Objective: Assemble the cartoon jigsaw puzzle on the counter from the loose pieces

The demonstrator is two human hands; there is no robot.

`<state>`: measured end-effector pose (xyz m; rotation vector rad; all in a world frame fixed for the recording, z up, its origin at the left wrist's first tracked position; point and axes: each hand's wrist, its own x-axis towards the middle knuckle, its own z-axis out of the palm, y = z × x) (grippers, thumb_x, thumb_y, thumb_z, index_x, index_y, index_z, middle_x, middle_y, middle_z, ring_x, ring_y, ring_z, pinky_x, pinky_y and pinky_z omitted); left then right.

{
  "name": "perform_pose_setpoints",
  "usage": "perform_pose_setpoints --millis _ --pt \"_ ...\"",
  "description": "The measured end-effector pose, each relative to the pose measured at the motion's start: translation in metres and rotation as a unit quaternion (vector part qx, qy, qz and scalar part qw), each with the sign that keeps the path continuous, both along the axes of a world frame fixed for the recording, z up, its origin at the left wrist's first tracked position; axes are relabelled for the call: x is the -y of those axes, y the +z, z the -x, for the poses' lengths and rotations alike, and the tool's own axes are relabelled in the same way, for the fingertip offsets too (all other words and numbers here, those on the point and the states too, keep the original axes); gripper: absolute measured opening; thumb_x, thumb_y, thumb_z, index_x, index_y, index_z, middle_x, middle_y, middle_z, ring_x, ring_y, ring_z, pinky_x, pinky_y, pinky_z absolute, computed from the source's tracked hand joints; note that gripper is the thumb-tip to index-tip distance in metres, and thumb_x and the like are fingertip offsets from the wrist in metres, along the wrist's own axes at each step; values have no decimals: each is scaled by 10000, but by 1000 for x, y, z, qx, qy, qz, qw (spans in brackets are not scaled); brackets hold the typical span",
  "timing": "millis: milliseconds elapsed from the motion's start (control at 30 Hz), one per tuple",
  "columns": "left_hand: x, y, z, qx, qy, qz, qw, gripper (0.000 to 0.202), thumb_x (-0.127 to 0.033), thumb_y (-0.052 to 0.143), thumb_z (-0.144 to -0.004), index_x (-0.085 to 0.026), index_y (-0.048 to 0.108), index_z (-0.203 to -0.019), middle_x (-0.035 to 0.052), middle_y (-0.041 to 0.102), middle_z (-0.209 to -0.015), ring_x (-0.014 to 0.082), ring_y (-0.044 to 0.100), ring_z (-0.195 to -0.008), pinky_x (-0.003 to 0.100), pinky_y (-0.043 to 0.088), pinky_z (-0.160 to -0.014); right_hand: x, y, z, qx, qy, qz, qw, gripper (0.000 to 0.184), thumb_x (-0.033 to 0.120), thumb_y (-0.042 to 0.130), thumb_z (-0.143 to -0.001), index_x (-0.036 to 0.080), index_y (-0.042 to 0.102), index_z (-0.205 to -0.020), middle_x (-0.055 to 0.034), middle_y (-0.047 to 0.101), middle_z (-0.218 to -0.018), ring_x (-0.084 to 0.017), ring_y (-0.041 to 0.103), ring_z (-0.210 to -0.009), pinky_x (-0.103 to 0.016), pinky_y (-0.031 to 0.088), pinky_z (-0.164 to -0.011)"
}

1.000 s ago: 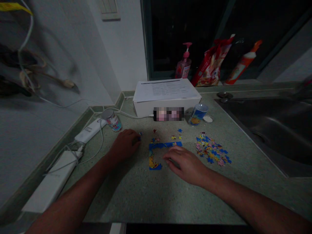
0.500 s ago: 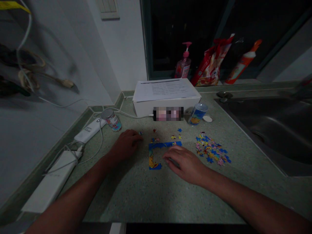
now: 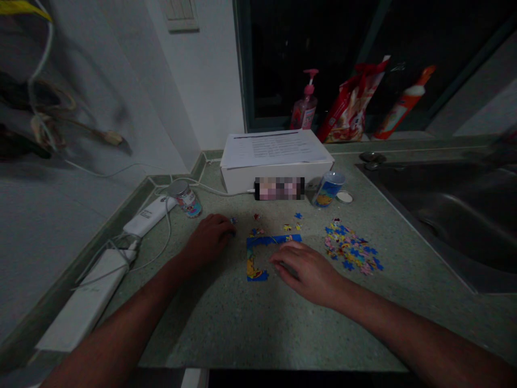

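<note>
To the left of the left hand (image 3: pixel 210 236), a smooth white flat block (image 3: pixel 91 302) is lying beside the forearm, and a clear jar (image 3: pixel 186 200) with a metal-looking lid is standing just beyond the wrist. The left hand is resting low over the speckled green countertop (image 3: pixel 218 328), its fingers curling inward; whether they are gripping anything is impossible to tell. A small puzzle piece (image 3: pixel 233 220) is lying just past its fingertips. Between the hands, a partly joined puzzle (image 3: pixel 264 240), flat and blue and yellow, is forming a squared bracket open toward the right hand (image 3: pixel 309 269). That hand is hovering or resting at the bracket's open side, half open, thumb apart from loosely bending fingers, with no piece showing between them. Beyond it, a blue cylindrical canister (image 3: pixel 328 191) is leaning; to its right, knobbly loose pieces (image 3: pixel 351 248) are lying heaped, and farther right a metal sink (image 3: pixel 444 205) is dully shining.
</note>
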<state>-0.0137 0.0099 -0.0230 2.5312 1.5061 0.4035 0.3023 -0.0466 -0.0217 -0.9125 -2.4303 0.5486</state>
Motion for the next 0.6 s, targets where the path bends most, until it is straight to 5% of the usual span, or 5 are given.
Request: perform_pose_setpoints --millis 200,333,600 --pt "2 3 -3 14 9 0 1000 299 -131 546 -966 -245 808 -1055 108 757 -1173 291 675 -1123 496 534 -1039 0 2 0 -4 0 1 1000 207 181 547 -1050 208 747 -1096 -84 776 -994 -255 711 -995 -419 576 -880" --pt "4 8 -5 13 42 -4 999 171 -254 675 -927 -209 783 -1051 129 749 -1148 326 672 -1109 522 528 -1033 0 1 0 1 -3 2 1000 204 196 543 -1058 211 742 -1098 -84 772 -993 -261 710 -1002 -420 573 -881" --pt "4 0 -4 2 39 -1 999 154 -301 710 -924 -215 768 -1038 124 732 -1180 329 654 -1145 524 522 -1045 1 1 0 -6 -1 3 1000 215 193 531 -1059 208 740 -1103 -84 782 -1018 -261 715 -1016 -428 577 -900"
